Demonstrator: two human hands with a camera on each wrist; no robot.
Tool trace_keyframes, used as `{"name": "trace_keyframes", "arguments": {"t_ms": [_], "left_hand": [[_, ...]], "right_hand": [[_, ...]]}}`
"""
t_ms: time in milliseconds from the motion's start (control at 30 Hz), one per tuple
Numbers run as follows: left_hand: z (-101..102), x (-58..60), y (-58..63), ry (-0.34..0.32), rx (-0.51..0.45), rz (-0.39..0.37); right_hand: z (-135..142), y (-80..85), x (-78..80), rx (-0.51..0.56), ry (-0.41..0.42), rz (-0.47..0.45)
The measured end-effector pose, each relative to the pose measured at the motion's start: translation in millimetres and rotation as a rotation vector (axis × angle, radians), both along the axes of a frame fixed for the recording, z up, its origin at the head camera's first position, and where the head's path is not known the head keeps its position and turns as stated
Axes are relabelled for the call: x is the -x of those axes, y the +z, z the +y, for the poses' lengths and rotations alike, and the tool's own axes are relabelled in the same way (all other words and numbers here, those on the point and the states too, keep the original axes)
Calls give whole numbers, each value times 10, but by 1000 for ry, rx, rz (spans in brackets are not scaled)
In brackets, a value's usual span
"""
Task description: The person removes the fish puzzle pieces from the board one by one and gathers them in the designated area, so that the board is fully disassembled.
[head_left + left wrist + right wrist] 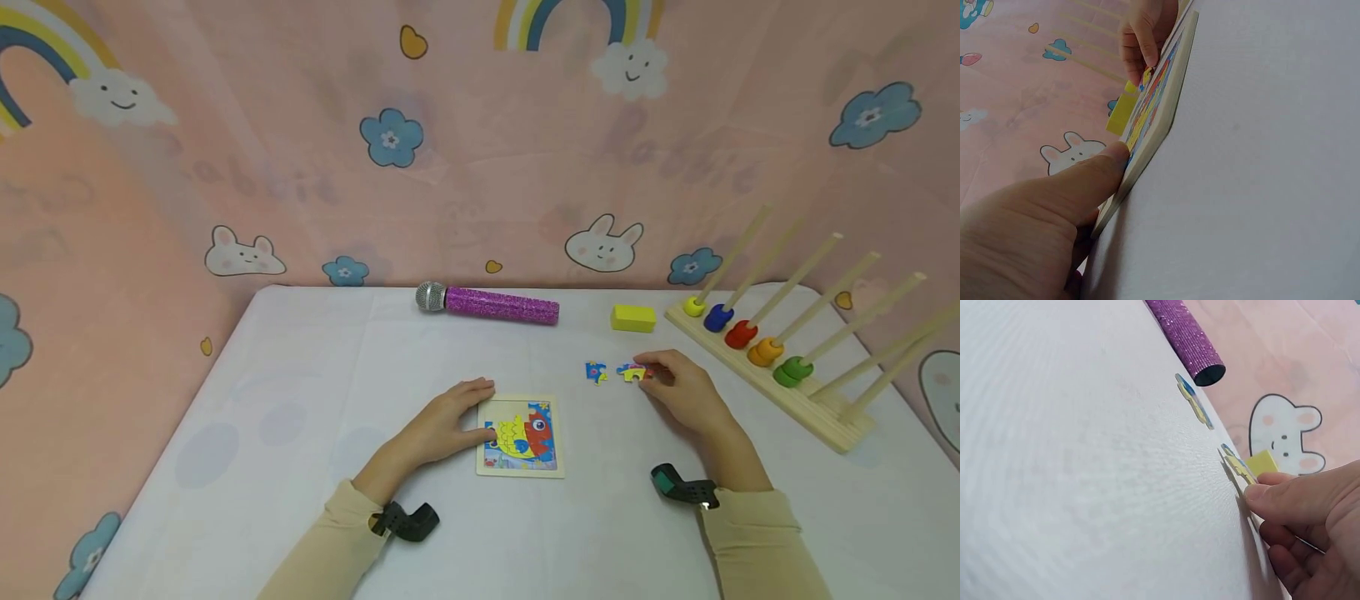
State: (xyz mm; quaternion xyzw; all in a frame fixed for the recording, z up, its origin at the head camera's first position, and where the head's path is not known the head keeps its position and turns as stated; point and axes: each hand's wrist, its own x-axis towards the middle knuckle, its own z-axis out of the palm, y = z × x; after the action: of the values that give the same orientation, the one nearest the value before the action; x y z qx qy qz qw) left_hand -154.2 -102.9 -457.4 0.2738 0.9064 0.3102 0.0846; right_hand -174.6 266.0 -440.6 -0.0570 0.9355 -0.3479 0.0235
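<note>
A square wooden fish puzzle board [520,476] lies on the white table, its picture part filled around a red-headed yellow fish. My left hand [446,423] holds it at the left side, thumb over the edge onto the picture and fingers at the upper left corner. In the left wrist view the thumb [1100,178] lies on the board's rim. My right hand [686,390] pinches a yellow, blue and red puzzle piece [632,372] between thumb and fingers, close over the table. A second puzzle piece [596,372], mostly blue, lies just left of it.
Behind the board lies a glittery purple microphone [502,306]. Near the back stands a yellow block [633,318]. A wooden peg rack [772,383] with coloured beads is to the right of my right hand. A patterned pink cloth [465,192] hangs behind the table.
</note>
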Motion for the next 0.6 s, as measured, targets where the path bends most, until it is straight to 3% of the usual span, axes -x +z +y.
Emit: {"name": "trace_keyframes", "arguments": {"t_ms": [600], "left_hand": [[2,5,19,-3,3,-12]], "right_hand": [[46,-96,47,35,20,2]]}}
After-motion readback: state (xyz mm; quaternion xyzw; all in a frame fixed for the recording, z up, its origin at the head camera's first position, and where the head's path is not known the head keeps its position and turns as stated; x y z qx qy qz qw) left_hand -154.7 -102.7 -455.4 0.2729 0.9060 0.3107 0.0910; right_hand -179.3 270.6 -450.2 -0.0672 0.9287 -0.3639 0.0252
